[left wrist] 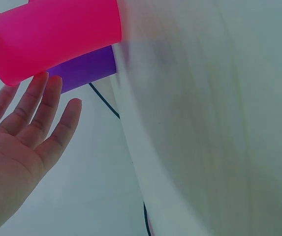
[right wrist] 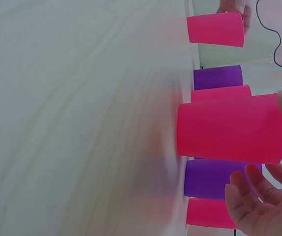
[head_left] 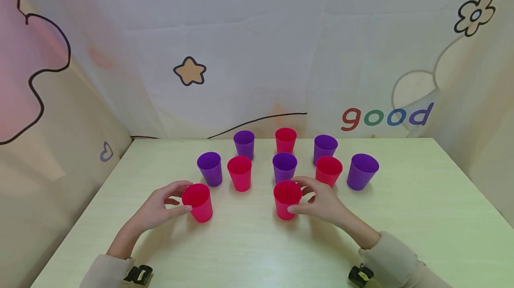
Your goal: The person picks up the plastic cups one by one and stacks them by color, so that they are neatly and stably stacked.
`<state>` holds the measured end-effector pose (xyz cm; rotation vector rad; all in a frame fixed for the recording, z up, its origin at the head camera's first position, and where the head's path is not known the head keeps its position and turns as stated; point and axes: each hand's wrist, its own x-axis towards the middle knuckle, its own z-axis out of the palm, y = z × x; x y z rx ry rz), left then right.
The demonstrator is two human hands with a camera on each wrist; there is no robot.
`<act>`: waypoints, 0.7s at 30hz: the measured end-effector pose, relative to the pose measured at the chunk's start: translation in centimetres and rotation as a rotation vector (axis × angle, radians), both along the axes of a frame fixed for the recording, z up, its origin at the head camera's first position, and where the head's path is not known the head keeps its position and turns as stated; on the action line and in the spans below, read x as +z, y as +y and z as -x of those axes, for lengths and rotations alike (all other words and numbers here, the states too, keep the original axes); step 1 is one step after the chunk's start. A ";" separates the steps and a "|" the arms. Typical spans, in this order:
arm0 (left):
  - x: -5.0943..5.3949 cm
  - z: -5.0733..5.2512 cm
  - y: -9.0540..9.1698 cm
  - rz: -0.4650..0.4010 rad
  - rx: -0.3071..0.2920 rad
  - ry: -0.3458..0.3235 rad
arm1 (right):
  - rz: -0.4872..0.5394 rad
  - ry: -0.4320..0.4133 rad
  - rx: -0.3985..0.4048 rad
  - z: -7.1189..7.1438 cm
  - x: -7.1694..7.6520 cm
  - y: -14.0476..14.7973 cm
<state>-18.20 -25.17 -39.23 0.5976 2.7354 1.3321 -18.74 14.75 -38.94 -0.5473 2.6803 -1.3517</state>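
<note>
Two red plastic cups stand mouth up on the table, nearer to me than the other cups. My left hand (head_left: 158,205) holds the left red cup (head_left: 202,207) near its rim, thumb in front and index finger behind; the other fingers spread beneath that cup in the left wrist view. With thumb and index finger, my right hand (head_left: 323,203) holds the right red cup (head_left: 283,207) from its right side. In the right wrist view this cup (right wrist: 229,130) has its base on the table, and the remaining fingers (right wrist: 241,204) are loosely bent.
Behind stand a purple cup (head_left: 210,170), a red cup (head_left: 241,176), a purple cup (head_left: 284,168), a red cup (head_left: 327,172) and a purple cup (head_left: 360,174). Farther back are two purple cups and a red cup (head_left: 286,141). A printed cloth (head_left: 249,65) hangs behind the table.
</note>
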 end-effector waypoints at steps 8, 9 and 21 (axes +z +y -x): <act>0.2 0.0 0.0 0.007 0.008 -0.023 | 0.022 -0.001 -0.027 0.0 0.0 -0.6; 0.3 0.0 0.0 0.006 0.009 -0.026 | 0.024 -0.002 -0.030 0.0 0.0 -0.7; 0.3 0.1 0.1 -0.003 0.019 -0.073 | 0.077 -0.004 -0.040 -0.3 1.1 -1.8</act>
